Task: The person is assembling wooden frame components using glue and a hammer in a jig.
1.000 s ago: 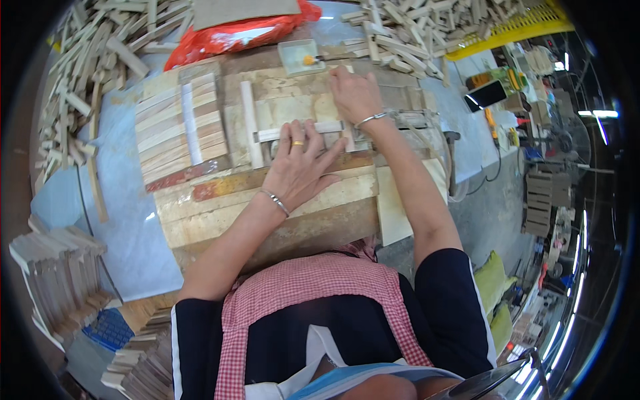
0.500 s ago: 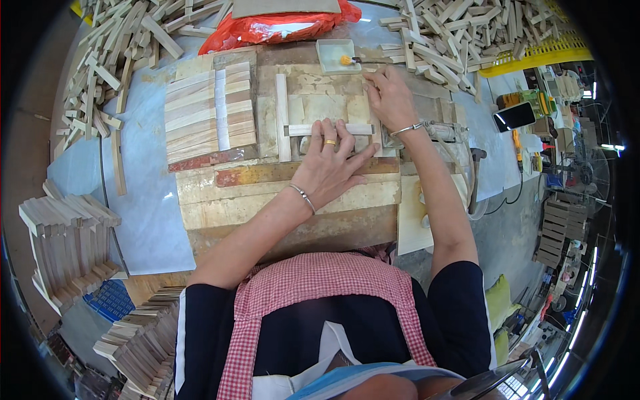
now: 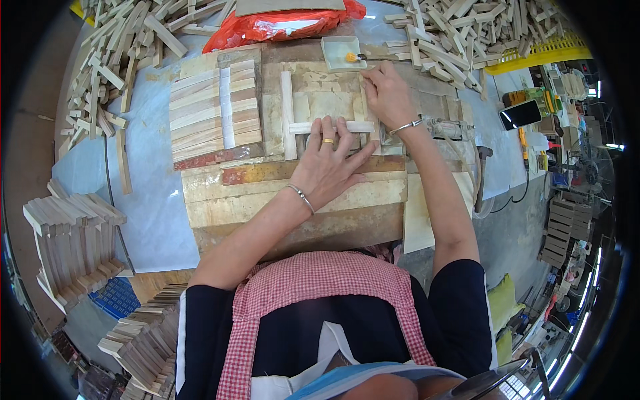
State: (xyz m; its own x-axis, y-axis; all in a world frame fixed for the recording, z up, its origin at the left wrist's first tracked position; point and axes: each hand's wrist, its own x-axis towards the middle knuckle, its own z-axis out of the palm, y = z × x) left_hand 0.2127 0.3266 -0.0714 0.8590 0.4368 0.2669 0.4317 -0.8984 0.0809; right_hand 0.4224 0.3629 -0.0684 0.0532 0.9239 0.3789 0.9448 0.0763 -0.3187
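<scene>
On the worn work board [image 3: 293, 207], a pale wooden crosspiece [image 3: 360, 127] lies crosswise between two upright strips. Its left end meets the left wooden strip [image 3: 287, 100], its right end the right wooden strip [image 3: 374, 137]. My left hand [image 3: 325, 153] rests on the crosspiece, fingers stretched over it and thumb spread to the right. At the far end of the right strip, my right hand [image 3: 389, 97] has thumb and forefinger closed on the wood; the fingertips partly hide that end.
Flat wooden slats [image 3: 193, 120] lie side by side at the left. Beyond the board stand a shallow dish [image 3: 337, 52] with a yellow brush [image 3: 353, 58] and a red plastic bag [image 3: 283, 30]. Loose sticks [image 3: 460, 33] are heaped at both back corners. A metal clamp [image 3: 450, 128] sits at the right.
The dark ends of the crosspiece, visible before, no longer show, and both side strips now sit tight against it. My hands hold nearly the same places; the whole view has shifted slightly.
</scene>
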